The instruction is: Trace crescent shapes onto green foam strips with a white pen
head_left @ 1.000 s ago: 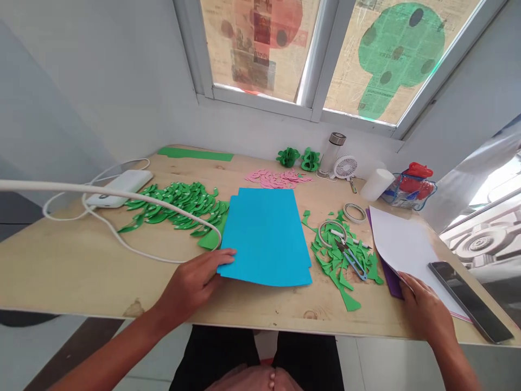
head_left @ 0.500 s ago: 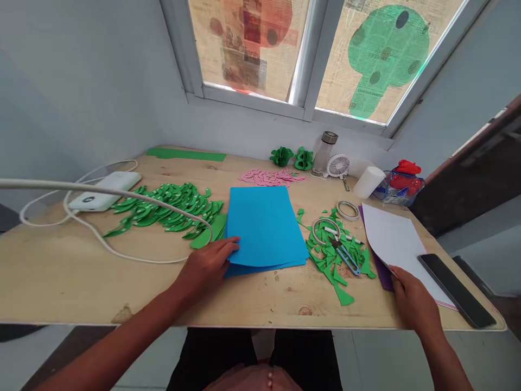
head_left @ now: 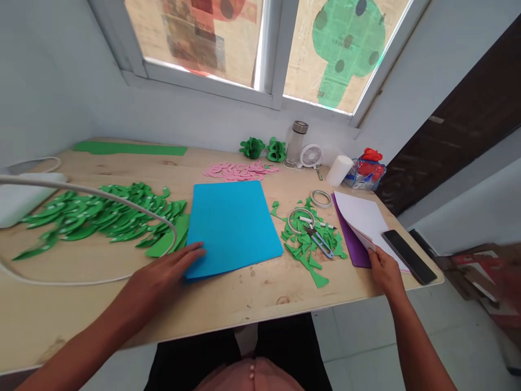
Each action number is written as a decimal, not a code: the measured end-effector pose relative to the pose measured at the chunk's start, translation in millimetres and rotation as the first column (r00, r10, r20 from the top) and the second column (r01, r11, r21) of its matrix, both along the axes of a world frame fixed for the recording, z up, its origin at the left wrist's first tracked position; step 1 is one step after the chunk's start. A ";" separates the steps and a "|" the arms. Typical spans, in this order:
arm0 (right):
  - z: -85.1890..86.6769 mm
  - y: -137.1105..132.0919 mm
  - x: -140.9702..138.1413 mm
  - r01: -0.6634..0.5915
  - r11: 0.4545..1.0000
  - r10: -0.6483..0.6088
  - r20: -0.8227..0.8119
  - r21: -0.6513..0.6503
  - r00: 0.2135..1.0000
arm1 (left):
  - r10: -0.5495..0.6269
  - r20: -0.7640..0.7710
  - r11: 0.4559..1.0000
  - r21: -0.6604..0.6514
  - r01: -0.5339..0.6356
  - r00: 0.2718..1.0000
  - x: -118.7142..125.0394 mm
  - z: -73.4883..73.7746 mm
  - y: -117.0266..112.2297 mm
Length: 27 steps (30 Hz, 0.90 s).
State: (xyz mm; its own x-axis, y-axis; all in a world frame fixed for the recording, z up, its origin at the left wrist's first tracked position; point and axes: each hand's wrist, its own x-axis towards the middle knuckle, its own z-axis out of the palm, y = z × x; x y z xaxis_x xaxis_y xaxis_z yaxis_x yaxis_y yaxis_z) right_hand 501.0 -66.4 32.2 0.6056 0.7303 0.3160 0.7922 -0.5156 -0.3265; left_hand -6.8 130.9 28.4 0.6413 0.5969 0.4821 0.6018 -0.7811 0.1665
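Observation:
A stack of blue paper (head_left: 236, 225) lies at the middle of the table. My left hand (head_left: 166, 271) rests at its lower left edge, fingers stretched out and their tips on the paper; the thumb is hidden. Over on the right, my right hand (head_left: 385, 267) pinches the lifted near left edge of the white paper (head_left: 362, 212), which curls up. Purple paper (head_left: 354, 241) shows beneath the white sheets. A dark phone (head_left: 409, 258) lies on the white paper, just right of my right hand.
Green scraps (head_left: 315, 274) hold snips (head_left: 319, 241), a pen and a tape roll. Another tape roll (head_left: 321, 199) lies behind. Green cut pieces (head_left: 106, 212) and a white cable (head_left: 101, 193) are at left. Pink pieces (head_left: 240, 171), a bottle (head_left: 295, 144) and a fan (head_left: 311, 156) stand behind.
The view has swung to the right. The blue stack's upper sheet has settled evenly onto the lower ones. My right hand has lifted the white paper's edge further, showing more purple.

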 end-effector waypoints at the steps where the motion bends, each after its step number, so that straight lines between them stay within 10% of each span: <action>1: -0.4 -0.1 -0.5 -0.001 1.000 0.001 -0.004 0.002 1.000 | 0.003 -0.049 0.999 0.038 -0.001 0.999 -2.2 3.9 -4.3; 8: -1.8 -0.1 -5.0 -0.001 1.000 0.001 -0.017 0.011 1.000 | -0.090 0.008 0.986 0.142 0.088 0.996 29.8 39.0 -38.4; 19: 6.4 2.3 -6.1 -0.025 0.998 0.026 -0.015 0.057 1.000 | -0.619 -0.260 0.769 -0.009 0.639 0.742 288.1 63.0 -93.7; 27: 11.1 2.4 0.5 -0.054 0.996 0.057 -0.048 0.064 0.997 | -0.670 -0.440 0.724 -0.207 0.658 0.598 367.0 40.5 -99.1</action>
State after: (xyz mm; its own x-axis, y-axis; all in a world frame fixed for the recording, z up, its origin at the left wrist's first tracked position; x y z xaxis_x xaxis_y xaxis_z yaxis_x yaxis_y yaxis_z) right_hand 501.5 -64.0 43.3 0.5808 0.7428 0.3330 0.8010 -0.4486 -0.3964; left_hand 360.1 31.8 68.9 0.9969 -0.0768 0.0153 -0.0774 -0.9961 0.0427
